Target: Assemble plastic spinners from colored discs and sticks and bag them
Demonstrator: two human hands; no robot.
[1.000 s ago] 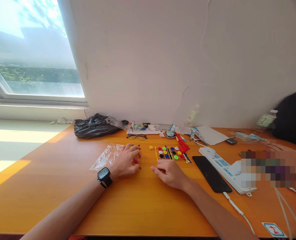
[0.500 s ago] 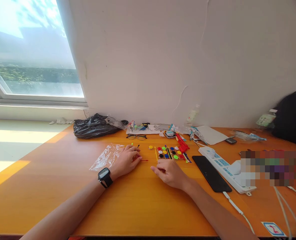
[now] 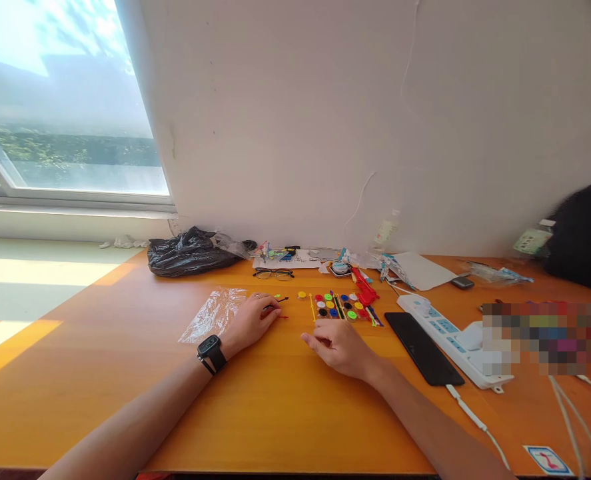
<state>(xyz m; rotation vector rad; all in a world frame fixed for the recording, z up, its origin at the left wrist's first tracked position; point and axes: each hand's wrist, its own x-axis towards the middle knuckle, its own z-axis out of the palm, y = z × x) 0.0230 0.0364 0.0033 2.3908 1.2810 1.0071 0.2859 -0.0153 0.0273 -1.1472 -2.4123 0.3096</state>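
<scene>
My left hand (image 3: 255,317), with a black watch on its wrist, is low over the table beside a clear plastic wrapper (image 3: 215,312). Its fingers are closed on a thin black arrow-tipped stick (image 3: 283,300), whose tip points right and away from me. Close by are the tips of a green arrow stick (image 3: 277,296) and a red one (image 3: 284,318), their rear parts hidden by the hand. My right hand (image 3: 344,347) rests in a loose fist, thumb forward, with nothing visible in it. Just beyond it are coloured discs (image 3: 329,305) in rows and a yellow stick (image 3: 312,307).
A lone yellow disc (image 3: 302,295) lies between the hands. Behind are a red plastic toy piece (image 3: 365,287), glasses (image 3: 274,273) and a black bag (image 3: 188,252). On the right lie a black phone (image 3: 422,347) and a white power strip (image 3: 452,341) with cables.
The black and green arrow tips beside my left hand have swung to the right, and the red one has drawn back left. My right hand has stayed put.
</scene>
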